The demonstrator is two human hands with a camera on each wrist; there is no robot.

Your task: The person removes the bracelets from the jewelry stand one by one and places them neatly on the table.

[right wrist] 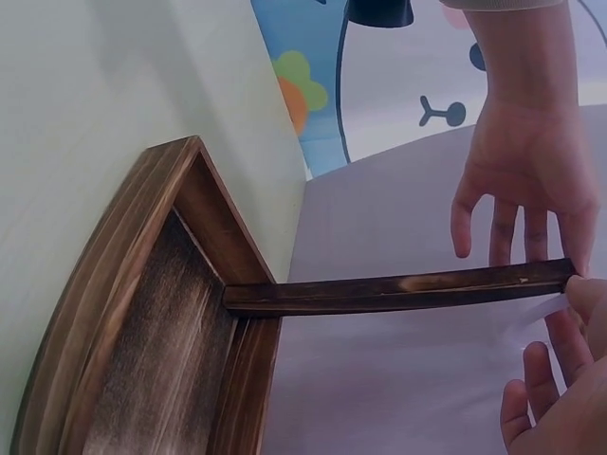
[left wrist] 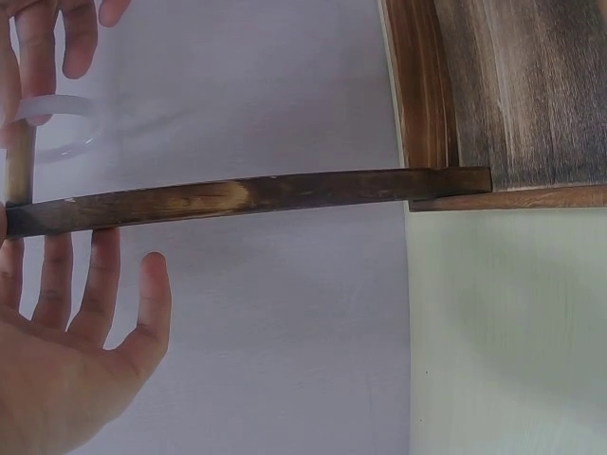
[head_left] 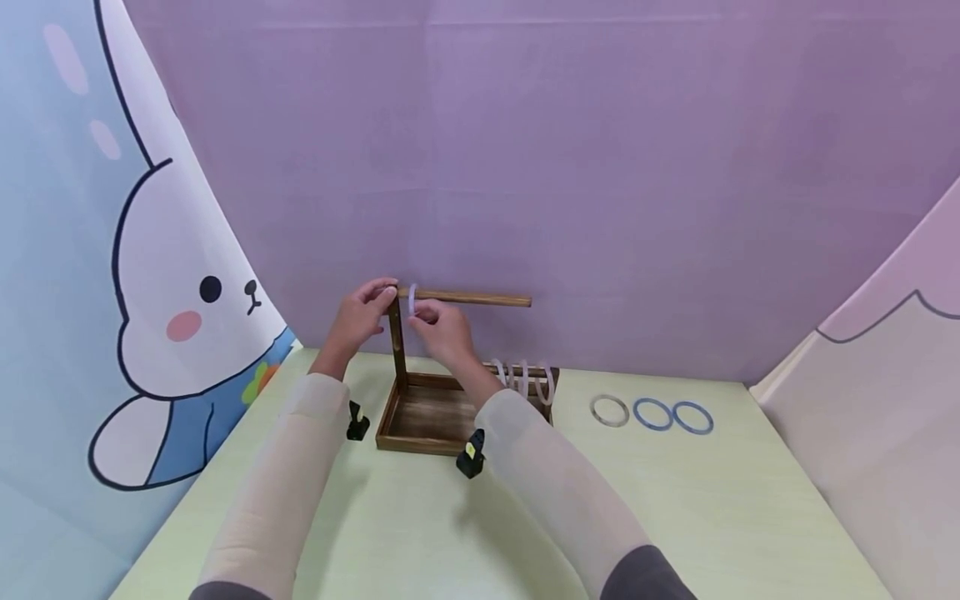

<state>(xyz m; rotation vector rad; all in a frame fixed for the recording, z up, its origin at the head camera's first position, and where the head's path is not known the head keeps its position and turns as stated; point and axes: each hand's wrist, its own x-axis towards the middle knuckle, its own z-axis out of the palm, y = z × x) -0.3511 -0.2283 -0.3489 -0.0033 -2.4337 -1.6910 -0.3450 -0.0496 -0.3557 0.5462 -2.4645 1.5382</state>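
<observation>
Head view: your left hand (head_left: 360, 319) grips the brown wooden post (head_left: 397, 343); its bar (head_left: 480, 297) runs rightward through the lilac ring (head_left: 412, 302) your right hand (head_left: 446, 333) pinches.

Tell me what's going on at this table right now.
A person is working with both bare hands at a wooden stand. The left hand grips the top of its upright post, while the right hand pinches a pale ring that sits around the top bar, near the post. More pale rings hang lower down at the stand's right side. A greyish ring and two blue rings lie on the table.
</observation>
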